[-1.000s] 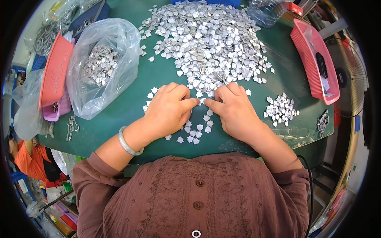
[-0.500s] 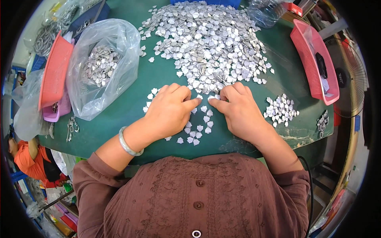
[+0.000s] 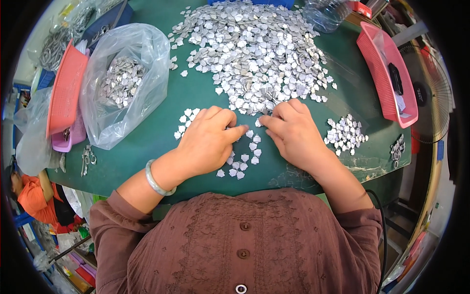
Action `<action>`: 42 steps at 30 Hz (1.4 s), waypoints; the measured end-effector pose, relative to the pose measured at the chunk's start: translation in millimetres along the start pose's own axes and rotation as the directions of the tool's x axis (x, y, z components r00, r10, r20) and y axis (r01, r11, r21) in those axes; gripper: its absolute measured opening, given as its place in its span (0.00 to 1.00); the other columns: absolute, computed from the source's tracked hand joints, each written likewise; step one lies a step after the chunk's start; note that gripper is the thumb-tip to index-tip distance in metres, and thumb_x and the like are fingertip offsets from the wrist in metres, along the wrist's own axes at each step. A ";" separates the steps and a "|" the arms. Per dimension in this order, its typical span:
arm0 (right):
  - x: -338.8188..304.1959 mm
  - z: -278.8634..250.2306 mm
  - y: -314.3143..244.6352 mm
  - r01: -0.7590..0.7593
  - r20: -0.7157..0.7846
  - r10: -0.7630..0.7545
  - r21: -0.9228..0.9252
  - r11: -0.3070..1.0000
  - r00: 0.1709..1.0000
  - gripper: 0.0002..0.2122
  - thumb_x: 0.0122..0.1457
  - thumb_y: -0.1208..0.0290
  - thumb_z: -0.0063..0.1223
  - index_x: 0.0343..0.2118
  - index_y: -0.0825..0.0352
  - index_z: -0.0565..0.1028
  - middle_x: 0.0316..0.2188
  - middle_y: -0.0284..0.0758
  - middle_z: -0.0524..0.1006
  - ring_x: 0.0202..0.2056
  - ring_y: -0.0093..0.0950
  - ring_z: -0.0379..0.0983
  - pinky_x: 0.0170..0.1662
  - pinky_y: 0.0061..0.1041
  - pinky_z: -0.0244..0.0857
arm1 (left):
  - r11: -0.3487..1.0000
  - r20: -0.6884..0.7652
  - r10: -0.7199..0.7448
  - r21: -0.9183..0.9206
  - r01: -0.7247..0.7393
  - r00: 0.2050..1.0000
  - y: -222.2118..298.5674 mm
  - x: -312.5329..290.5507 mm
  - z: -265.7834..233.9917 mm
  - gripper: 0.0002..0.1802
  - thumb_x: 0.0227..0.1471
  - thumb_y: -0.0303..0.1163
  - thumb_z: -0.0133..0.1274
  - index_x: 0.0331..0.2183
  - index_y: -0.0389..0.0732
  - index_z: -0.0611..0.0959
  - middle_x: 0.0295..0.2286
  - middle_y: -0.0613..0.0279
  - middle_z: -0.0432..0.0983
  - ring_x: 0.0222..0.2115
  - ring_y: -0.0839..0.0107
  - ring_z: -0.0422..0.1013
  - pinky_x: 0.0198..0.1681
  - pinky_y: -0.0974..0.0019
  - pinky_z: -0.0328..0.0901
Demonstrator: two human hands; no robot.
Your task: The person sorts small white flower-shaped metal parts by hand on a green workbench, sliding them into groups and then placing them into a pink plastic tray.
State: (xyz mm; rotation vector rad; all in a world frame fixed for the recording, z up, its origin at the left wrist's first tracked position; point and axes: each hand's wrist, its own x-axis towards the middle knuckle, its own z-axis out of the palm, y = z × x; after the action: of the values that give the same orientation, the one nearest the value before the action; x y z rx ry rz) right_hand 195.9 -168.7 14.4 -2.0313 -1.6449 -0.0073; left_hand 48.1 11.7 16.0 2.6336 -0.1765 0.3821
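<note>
Small flat silver metal pieces with notched edges lie in a large heap (image 3: 259, 54) across the far middle of the green table. My left hand (image 3: 208, 139) rests at the near edge of the heap, fingers curled and thumb pointing inward; what its fingertips hold, if anything, is hidden. Facing it, my right hand (image 3: 296, 134) is bent, its fingertips at a small silver metal piece (image 3: 258, 123). Between and below the hands lie several loose pieces (image 3: 240, 165). A small cluster (image 3: 186, 119) sits beyond my left hand, partly covered by it, and another pile (image 3: 346, 134) is right of my right hand.
A clear plastic bag (image 3: 154, 73) holding more pieces stands at left, beside a coral basket (image 3: 66, 93). At right are a pink basket (image 3: 379, 73) and a fan (image 3: 431, 93). Metal clasps (image 3: 88, 159) lie near the left edge. A person in orange (image 3: 36, 198) is beyond the table.
My right hand's fingertips have shifted slightly, and a piece now shows beside them. My left hand has moved little. The whole view has drifted slightly.
</note>
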 end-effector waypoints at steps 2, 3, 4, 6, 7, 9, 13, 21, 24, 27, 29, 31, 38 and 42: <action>-1.6 -0.9 -0.7 0.004 0.005 -0.004 -0.010 1.000 1.000 0.08 0.48 0.77 0.54 0.32 0.63 0.81 0.29 0.31 0.70 0.37 0.32 0.65 0.41 0.31 0.59 | 1.000 0.025 0.016 -0.014 -0.016 1.000 0.1 -0.1 0.7 0.20 0.38 0.17 0.53 0.38 0.41 0.84 0.31 0.60 0.70 0.34 0.60 0.67 0.39 0.61 0.63; -3.5 -4.2 -1.1 0.007 0.029 -0.006 -0.013 1.000 1.000 0.09 0.47 0.77 0.57 0.33 0.64 0.81 0.29 0.32 0.70 0.36 0.32 0.65 0.41 0.31 0.60 | 1.000 0.025 0.014 -0.014 -0.014 1.000 0.2 -0.6 0.1 0.20 0.38 0.17 0.53 0.38 0.41 0.84 0.31 0.60 0.70 0.34 0.60 0.67 0.39 0.61 0.63; -5.5 -7.0 -1.7 0.009 0.053 -0.008 -0.017 1.000 0.999 0.09 0.47 0.78 0.60 0.34 0.64 0.80 0.29 0.32 0.70 0.35 0.33 0.66 0.42 0.31 0.61 | 1.000 0.024 0.011 -0.011 -0.010 1.000 0.4 -0.7 -0.4 0.20 0.38 0.17 0.52 0.38 0.41 0.84 0.31 0.60 0.70 0.34 0.60 0.67 0.39 0.60 0.63; -10.8 -11.4 -4.0 0.009 0.079 -0.008 -0.016 1.000 0.997 0.09 0.47 0.77 0.60 0.33 0.64 0.80 0.29 0.32 0.70 0.35 0.33 0.65 0.41 0.31 0.60 | 1.000 0.024 0.009 -0.008 -0.008 1.000 0.8 0.2 -0.4 0.21 0.38 0.17 0.52 0.38 0.40 0.84 0.31 0.60 0.71 0.34 0.60 0.67 0.40 0.60 0.63; -12.5 -12.6 -4.4 0.009 0.103 -0.008 -0.017 1.000 0.995 0.09 0.47 0.77 0.60 0.33 0.64 0.80 0.29 0.32 0.70 0.35 0.33 0.65 0.41 0.31 0.60 | 1.000 0.015 0.012 -0.018 -0.012 1.000 1.3 1.4 0.3 0.20 0.38 0.18 0.53 0.38 0.40 0.84 0.32 0.60 0.71 0.34 0.60 0.67 0.40 0.60 0.63; -14.5 -13.4 -3.5 0.007 0.109 -0.006 -0.009 1.000 0.994 0.08 0.48 0.76 0.57 0.32 0.64 0.80 0.29 0.31 0.70 0.36 0.32 0.65 0.41 0.31 0.59 | 0.999 0.006 0.017 -0.030 -0.017 1.000 2.6 4.3 2.2 0.20 0.38 0.18 0.53 0.38 0.40 0.84 0.32 0.60 0.71 0.34 0.60 0.67 0.40 0.60 0.63; -14.7 -9.8 -2.8 -0.018 0.065 0.018 -0.002 1.000 0.998 0.11 0.48 0.77 0.53 0.36 0.64 0.80 0.29 0.30 0.70 0.37 0.32 0.65 0.41 0.32 0.58 | 0.999 0.008 0.031 -0.022 -0.031 0.999 7.2 11.3 6.1 0.20 0.38 0.18 0.53 0.38 0.41 0.84 0.31 0.60 0.70 0.34 0.60 0.67 0.39 0.60 0.63; -14.6 -17.8 -0.9 0.009 0.161 -0.009 0.000 1.000 0.987 0.14 0.48 0.79 0.54 0.40 0.65 0.79 0.29 0.33 0.70 0.36 0.34 0.65 0.41 0.32 0.60 | 1.000 0.056 0.028 -0.004 -0.028 0.998 6.7 8.7 5.6 0.19 0.38 0.18 0.53 0.36 0.43 0.85 0.31 0.61 0.70 0.34 0.60 0.67 0.39 0.61 0.63; -14.3 -18.2 4.5 -0.022 0.112 0.026 -0.035 0.999 0.993 0.15 0.47 0.79 0.53 0.40 0.64 0.80 0.29 0.32 0.69 0.36 0.33 0.65 0.40 0.31 0.59 | 0.998 0.073 0.053 -0.027 -0.051 0.996 7.0 9.5 6.5 0.20 0.38 0.18 0.52 0.37 0.42 0.85 0.32 0.61 0.71 0.34 0.60 0.67 0.39 0.61 0.63; -18.6 -14.4 7.6 -0.049 0.058 0.054 -0.083 0.995 0.997 0.15 0.46 0.79 0.53 0.40 0.64 0.80 0.28 0.32 0.69 0.36 0.33 0.65 0.40 0.31 0.59 | 1.000 0.018 0.020 -0.014 -0.020 1.000 10.3 12.8 12.6 0.21 0.38 0.18 0.52 0.37 0.44 0.86 0.32 0.61 0.71 0.34 0.61 0.67 0.39 0.61 0.63; -21.0 -14.8 7.2 -0.031 0.077 0.036 -0.060 0.998 0.996 0.15 0.46 0.79 0.53 0.40 0.64 0.80 0.28 0.33 0.69 0.35 0.33 0.65 0.40 0.31 0.59 | 0.999 0.061 0.043 0.001 -0.043 0.997 12.2 12.4 13.9 0.22 0.38 0.19 0.52 0.38 0.46 0.86 0.32 0.62 0.71 0.34 0.61 0.67 0.39 0.61 0.63; -22.1 -18.2 6.6 -0.007 0.127 0.006 0.002 1.000 0.992 0.15 0.46 0.79 0.52 0.40 0.64 0.80 0.29 0.33 0.70 0.35 0.34 0.65 0.40 0.31 0.59 | 0.998 0.079 0.058 -0.002 -0.058 0.995 12.0 11.4 12.6 0.22 0.39 0.19 0.52 0.39 0.47 0.86 0.32 0.62 0.71 0.34 0.62 0.66 0.39 0.62 0.63; -14.3 -15.2 9.9 -0.076 0.067 0.081 -0.074 0.994 0.994 0.13 0.49 0.82 0.53 0.39 0.65 0.80 0.29 0.34 0.70 0.34 0.36 0.65 0.41 0.32 0.61 | 0.999 0.091 0.049 -0.016 -0.047 0.995 10.1 15.8 10.3 0.21 0.42 0.19 0.52 0.41 0.46 0.85 0.32 0.62 0.70 0.34 0.61 0.67 0.39 0.62 0.63; -15.5 -17.9 10.0 -0.024 0.089 0.025 -0.021 1.000 0.996 0.15 0.46 0.80 0.52 0.38 0.63 0.80 0.28 0.33 0.70 0.35 0.34 0.65 0.41 0.31 0.60 | 0.999 0.000 0.020 0.039 -0.020 1.000 5.4 26.2 11.1 0.21 0.42 0.20 0.52 0.41 0.45 0.85 0.32 0.62 0.70 0.34 0.61 0.67 0.40 0.62 0.62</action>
State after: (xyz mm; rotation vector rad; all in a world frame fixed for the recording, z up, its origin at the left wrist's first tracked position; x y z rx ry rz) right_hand 206.6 -191.1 21.0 -2.0942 -1.6799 0.0776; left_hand 74.7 0.2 16.6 2.6717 -0.1978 0.3972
